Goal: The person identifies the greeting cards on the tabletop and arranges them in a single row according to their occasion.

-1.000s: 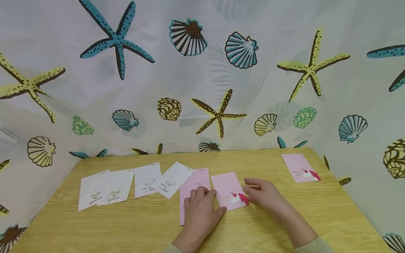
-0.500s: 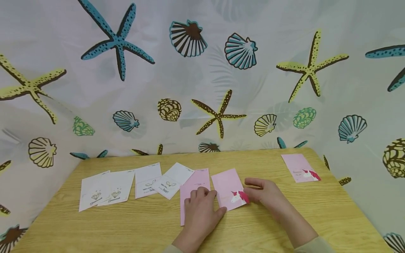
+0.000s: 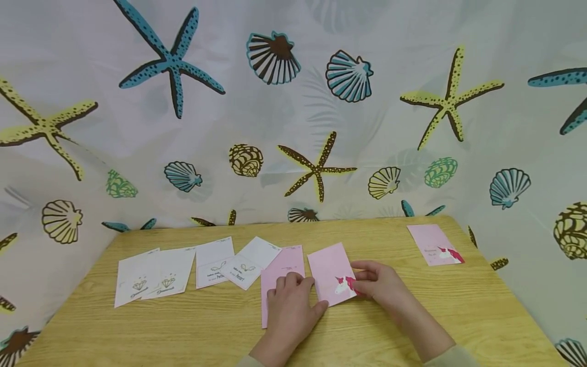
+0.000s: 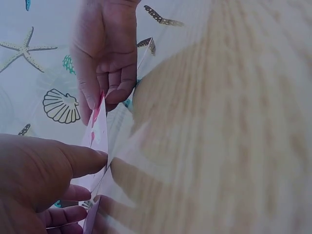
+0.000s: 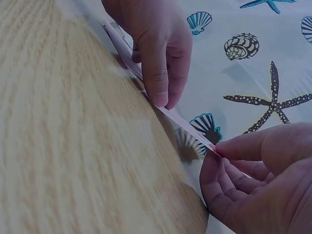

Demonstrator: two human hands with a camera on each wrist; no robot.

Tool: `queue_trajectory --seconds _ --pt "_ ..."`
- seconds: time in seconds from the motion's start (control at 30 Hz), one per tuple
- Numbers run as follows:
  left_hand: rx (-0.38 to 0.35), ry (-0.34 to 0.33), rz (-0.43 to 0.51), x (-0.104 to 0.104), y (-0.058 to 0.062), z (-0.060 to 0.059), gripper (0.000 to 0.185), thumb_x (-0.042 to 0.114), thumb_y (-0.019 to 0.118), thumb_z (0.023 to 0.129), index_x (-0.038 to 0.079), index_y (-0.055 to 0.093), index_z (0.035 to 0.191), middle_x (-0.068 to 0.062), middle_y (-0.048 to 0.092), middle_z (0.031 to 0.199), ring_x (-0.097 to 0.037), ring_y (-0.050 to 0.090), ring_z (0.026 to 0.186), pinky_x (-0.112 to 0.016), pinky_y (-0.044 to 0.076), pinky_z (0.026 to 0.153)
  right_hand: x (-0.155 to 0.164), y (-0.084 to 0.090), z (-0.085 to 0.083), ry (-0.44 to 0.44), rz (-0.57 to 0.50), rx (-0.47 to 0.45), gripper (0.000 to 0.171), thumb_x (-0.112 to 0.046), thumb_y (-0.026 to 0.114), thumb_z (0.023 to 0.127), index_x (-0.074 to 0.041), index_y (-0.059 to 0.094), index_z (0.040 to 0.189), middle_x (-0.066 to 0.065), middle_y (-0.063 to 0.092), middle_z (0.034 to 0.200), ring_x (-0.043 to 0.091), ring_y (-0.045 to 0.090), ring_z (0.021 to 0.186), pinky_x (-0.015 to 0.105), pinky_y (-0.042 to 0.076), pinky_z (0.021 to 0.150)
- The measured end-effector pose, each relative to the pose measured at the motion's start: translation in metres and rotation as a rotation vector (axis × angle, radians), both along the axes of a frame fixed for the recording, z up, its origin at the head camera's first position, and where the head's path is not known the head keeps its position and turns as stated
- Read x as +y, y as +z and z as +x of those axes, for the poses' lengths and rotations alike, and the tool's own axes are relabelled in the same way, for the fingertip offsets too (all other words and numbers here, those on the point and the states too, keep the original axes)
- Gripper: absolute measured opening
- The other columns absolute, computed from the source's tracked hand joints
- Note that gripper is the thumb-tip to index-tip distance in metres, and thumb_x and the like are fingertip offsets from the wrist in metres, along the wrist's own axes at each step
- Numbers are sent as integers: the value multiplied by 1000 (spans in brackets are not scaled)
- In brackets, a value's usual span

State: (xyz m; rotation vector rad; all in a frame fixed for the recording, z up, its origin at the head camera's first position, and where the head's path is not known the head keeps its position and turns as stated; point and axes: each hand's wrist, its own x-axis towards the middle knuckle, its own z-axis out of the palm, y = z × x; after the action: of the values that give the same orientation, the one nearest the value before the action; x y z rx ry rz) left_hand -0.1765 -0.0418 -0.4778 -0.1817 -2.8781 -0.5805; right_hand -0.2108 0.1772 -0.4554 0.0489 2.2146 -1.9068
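Observation:
In the head view, my left hand (image 3: 293,311) rests over a plain pink card (image 3: 270,280). Its thumb touches the lower left edge of a pink unicorn card (image 3: 329,267), seen edge-on in the left wrist view. That card is tilted up from the table. On its right side my right hand (image 3: 382,285) pinches the lower edge near the unicorn's mane; the right wrist view has thumb and fingertips meeting on the card's corner (image 5: 208,144). The left fingers hide part of the plain pink card.
Farther right lies another pink unicorn card (image 3: 435,242). White winged-heart cards (image 3: 254,255) overlap the plain pink one, and white diamond cards (image 3: 169,267) lie at the left of the wooden table (image 3: 206,326). A shell-printed cloth (image 3: 257,112) stands behind.
The right hand has moved slightly left and its fingers have closed on the unicorn card's edge. The card's upper edge has risen a little. The left hand has stayed in place.

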Motion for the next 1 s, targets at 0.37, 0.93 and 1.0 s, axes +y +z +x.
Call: queue_trajectory --seconds 0.37,0.93,1.0 --pt "19 23 45 1 5 -8 45 40 91 92 12 78 124 -1 73 100 -30 64 104 -57 46 92 1 -1 -2 -49 -46 -11 46 7 72 102 -2 67 146 16 71 118 24 69 100 35 61 88" --pt "67 10 248 12 17 -17 44 22 87 95 7 73 134 13 69 77 -15 69 80 -56 40 99 8 4 -6 -87 -41 -11 47 0 73 105 -3 64 150 17 67 119 26 66 98 35 60 88" --pt "66 9 267 14 18 -19 44 21 86 95 7 72 135 13 68 75 -15 68 78 -56 40 101 10 5 -7 -86 -28 -3 47 -1 73 105 -3 63 151 17 67 118 26 66 97 34 60 87"
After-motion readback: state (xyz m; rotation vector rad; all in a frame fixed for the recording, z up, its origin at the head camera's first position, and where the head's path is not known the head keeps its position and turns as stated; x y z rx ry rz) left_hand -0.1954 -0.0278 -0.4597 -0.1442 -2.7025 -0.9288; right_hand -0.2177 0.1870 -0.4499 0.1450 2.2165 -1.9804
